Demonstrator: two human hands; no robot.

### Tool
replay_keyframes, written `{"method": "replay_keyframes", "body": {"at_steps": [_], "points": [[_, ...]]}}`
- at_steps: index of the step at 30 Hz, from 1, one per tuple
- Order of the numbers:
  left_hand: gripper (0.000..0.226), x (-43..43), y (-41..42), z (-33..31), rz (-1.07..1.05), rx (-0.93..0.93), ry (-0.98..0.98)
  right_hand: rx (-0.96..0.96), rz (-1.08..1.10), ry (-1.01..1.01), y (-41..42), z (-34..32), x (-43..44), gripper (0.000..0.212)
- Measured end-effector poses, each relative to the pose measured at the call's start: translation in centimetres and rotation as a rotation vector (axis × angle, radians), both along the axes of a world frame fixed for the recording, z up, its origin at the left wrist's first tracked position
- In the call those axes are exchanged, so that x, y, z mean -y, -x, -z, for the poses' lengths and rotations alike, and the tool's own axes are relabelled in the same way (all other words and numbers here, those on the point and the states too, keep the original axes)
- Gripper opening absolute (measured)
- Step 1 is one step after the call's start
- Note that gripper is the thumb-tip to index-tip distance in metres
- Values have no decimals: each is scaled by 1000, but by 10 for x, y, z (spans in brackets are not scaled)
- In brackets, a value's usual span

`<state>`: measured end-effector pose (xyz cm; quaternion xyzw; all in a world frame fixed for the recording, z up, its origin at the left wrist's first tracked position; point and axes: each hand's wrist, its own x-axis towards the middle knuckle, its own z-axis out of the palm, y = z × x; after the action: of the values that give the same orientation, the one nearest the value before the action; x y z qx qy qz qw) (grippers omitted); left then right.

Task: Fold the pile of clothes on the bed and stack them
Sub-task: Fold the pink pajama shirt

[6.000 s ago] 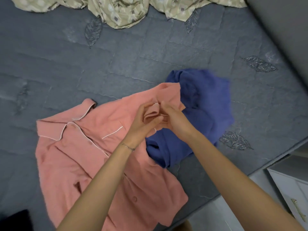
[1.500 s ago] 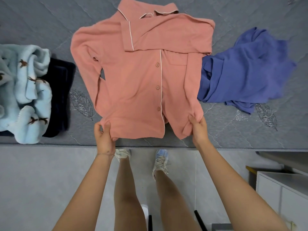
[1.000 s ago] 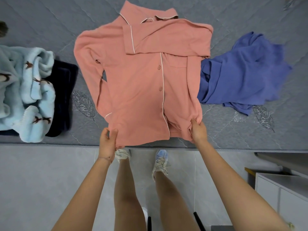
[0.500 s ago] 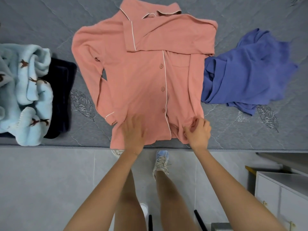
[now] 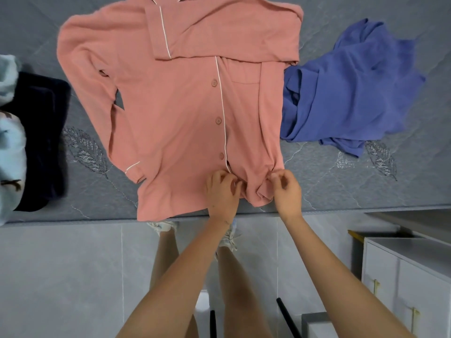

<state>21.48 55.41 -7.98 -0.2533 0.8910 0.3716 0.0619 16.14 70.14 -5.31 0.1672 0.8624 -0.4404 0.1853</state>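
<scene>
A salmon-pink button shirt (image 5: 175,113) lies face up on the grey mattress (image 5: 341,181), collar away from me, its right sleeve folded across the chest. Both hands are at its bottom hem near the mattress edge. My left hand (image 5: 223,191) pinches the fabric just below the lowest button, on the placket. My right hand (image 5: 284,189) pinches the bunched right corner of the hem. A crumpled blue garment (image 5: 349,89) lies against the shirt's right side.
At the left edge lie a dark navy folded item (image 5: 41,140) and a light blue fleece piece (image 5: 11,152) partly on top of it. Below the mattress edge is grey tiled floor (image 5: 61,276), my legs and shoes. A white cabinet (image 5: 405,272) stands at lower right.
My left hand moved right along the hem from the left corner to the button placket. My right hand stayed at the right corner, fingers now curled on bunched fabric.
</scene>
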Motion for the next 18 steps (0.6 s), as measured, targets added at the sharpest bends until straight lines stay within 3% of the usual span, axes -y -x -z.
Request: {"method": "replay_keyframes", "body": {"at_steps": [4, 7, 9, 10, 15, 18], "points": [[16, -7, -5, 3, 24, 28, 37, 78, -201, -26, -4, -2, 11, 18], [19, -6, -7, 7, 78, 61, 75, -18, -329, -221, -6, 5, 22, 30], [23, -1, -10, 7, 143, 56, 111, -103, -366, -258, -3, 6, 29, 17], [23, 3, -10, 7, 160, 46, 110, -125, -352, -215, -2, 5, 30, 10], [5, 18, -12, 0, 104, 17, -65, 47, -69, 55, 4, -7, 26, 16], [48, 14, -10, -2, 18, 87, -260, 83, -44, 144, 7, -11, 25, 16]]}}
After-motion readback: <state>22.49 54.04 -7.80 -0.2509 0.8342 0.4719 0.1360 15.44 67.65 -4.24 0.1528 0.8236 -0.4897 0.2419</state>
